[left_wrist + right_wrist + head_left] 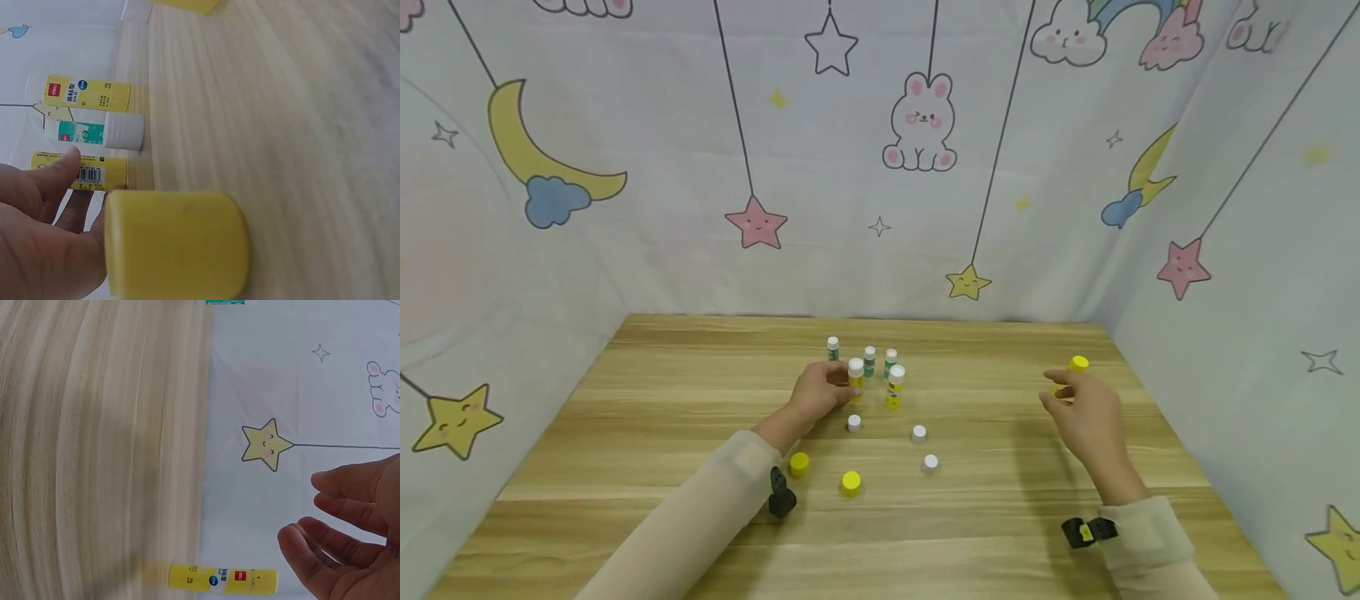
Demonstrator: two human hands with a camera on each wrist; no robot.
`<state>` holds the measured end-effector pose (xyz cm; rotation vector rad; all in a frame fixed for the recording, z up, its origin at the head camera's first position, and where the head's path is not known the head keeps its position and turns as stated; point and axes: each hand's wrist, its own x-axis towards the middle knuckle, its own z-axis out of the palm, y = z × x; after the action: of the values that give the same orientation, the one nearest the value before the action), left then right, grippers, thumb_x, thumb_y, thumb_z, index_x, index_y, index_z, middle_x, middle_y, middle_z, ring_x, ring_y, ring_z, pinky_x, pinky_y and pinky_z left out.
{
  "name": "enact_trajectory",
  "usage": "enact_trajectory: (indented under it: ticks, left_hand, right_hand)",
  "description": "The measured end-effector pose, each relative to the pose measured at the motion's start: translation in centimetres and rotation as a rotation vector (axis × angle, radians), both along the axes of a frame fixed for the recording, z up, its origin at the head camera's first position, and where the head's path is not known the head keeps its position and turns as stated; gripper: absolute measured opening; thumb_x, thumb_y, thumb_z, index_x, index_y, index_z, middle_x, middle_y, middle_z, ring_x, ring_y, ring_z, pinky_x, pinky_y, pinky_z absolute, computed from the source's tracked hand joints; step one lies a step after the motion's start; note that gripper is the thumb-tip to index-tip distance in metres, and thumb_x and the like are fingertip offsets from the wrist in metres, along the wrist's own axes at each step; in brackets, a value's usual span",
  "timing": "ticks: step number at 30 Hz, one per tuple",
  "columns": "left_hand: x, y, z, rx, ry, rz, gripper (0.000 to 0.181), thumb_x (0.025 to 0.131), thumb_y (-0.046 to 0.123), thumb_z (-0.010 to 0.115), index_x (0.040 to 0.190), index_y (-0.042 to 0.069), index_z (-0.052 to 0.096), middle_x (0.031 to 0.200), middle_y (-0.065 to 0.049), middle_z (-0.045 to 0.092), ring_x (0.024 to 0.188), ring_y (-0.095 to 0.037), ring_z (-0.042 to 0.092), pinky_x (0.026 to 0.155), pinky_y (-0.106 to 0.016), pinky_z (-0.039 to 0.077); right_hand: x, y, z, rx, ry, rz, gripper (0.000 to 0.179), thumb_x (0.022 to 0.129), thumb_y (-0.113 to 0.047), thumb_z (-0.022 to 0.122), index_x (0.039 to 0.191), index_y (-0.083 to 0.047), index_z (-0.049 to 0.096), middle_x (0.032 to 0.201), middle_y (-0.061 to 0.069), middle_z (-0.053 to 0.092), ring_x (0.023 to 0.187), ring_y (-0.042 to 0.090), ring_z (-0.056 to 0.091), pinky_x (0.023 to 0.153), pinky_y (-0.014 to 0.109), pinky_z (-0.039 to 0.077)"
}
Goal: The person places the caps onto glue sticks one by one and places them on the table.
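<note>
My left hand (820, 390) pinches an upright yellow glue stick (856, 385) with a white top, thumb on one side and fingers on the other. In the left wrist view the thumb lies along that stick's barcode side. Just right of it stands a second yellow glue stick (894, 388). Several smaller green glue sticks (869, 363) stand behind these two. On the right, my right hand (1088, 417) hovers with bent, parted fingers and holds nothing. Beyond it stands another yellow glue stick (222, 579), apart from the fingers in the right wrist view and partly hidden in the head view.
White caps (919, 433) lie on the wooden table (985, 533) in front of the sticks. Two yellow caps (851, 483) lie nearer me, one beside my left sleeve (700, 508). A printed cloth (850, 275) borders the table at the back and sides.
</note>
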<state>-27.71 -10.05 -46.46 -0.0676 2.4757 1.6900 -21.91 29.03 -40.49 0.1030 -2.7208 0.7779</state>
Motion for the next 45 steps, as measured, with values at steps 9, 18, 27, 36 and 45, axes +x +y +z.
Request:
enact_trajectory:
  ticks: [9, 18, 27, 36, 45]
  left_hand:
    - [0.4, -0.4, 0.0, 0.024, 0.020, -0.004, 0.048, 0.090, 0.005, 0.077, 0.135, 0.005, 0.063, 0.131, -0.013, 0.067, 0.124, -0.032, 0.061, 0.100, -0.042, 0.054]
    - [0.7, -0.8, -0.2, 0.038, 0.047, 0.011, 0.046, 0.089, 0.006, 0.078, 0.133, 0.006, 0.065, 0.129, -0.013, 0.067, 0.121, -0.031, 0.062, 0.090, -0.034, 0.058]
    - [1.4, -1.1, 0.0, 0.115, 0.015, 0.026, 0.045, 0.092, 0.005, 0.075, 0.136, 0.006, 0.063, 0.132, -0.018, 0.064, 0.119, -0.033, 0.062, 0.084, -0.035, 0.060]
    - [1.9, -1.6, 0.0, 0.135, 0.070, -0.007, 0.042, 0.092, 0.006, 0.074, 0.133, 0.006, 0.065, 0.130, -0.015, 0.065, 0.116, -0.031, 0.063, 0.088, -0.038, 0.059]
    - [2.9, -1.7, 0.3, 0.141, 0.088, -0.011, 0.041, 0.091, 0.010, 0.077, 0.131, 0.009, 0.067, 0.127, -0.012, 0.067, 0.112, -0.027, 0.064, 0.091, -0.032, 0.056]
  right_hand:
    - [0.2, -0.8, -0.1, -0.027, -0.011, 0.009, 0.035, 0.097, -0.017, 0.070, 0.128, -0.002, 0.068, 0.109, 0.026, 0.071, 0.093, 0.039, 0.071, 0.071, 0.049, 0.061]
    - [0.4, -1.5, -0.2, -0.050, -0.019, 0.015, 0.036, 0.097, -0.019, 0.070, 0.129, -0.004, 0.068, 0.112, 0.024, 0.071, 0.093, 0.038, 0.072, 0.070, 0.047, 0.061]
    - [0.6, -2.9, -0.7, -0.072, -0.023, 0.042, 0.035, 0.096, -0.019, 0.071, 0.128, -0.006, 0.069, 0.115, 0.022, 0.070, 0.094, 0.037, 0.072, 0.072, 0.047, 0.061]
    - [0.9, -4.0, -0.8, -0.090, -0.053, 0.063, 0.035, 0.097, -0.020, 0.071, 0.129, -0.006, 0.069, 0.116, 0.022, 0.069, 0.097, 0.036, 0.071, 0.074, 0.045, 0.062]
    - [0.8, -4.8, -1.0, -0.060, -0.053, 0.084, 0.035, 0.096, -0.021, 0.072, 0.128, -0.007, 0.069, 0.112, 0.020, 0.071, 0.092, 0.033, 0.073, 0.072, 0.045, 0.062]
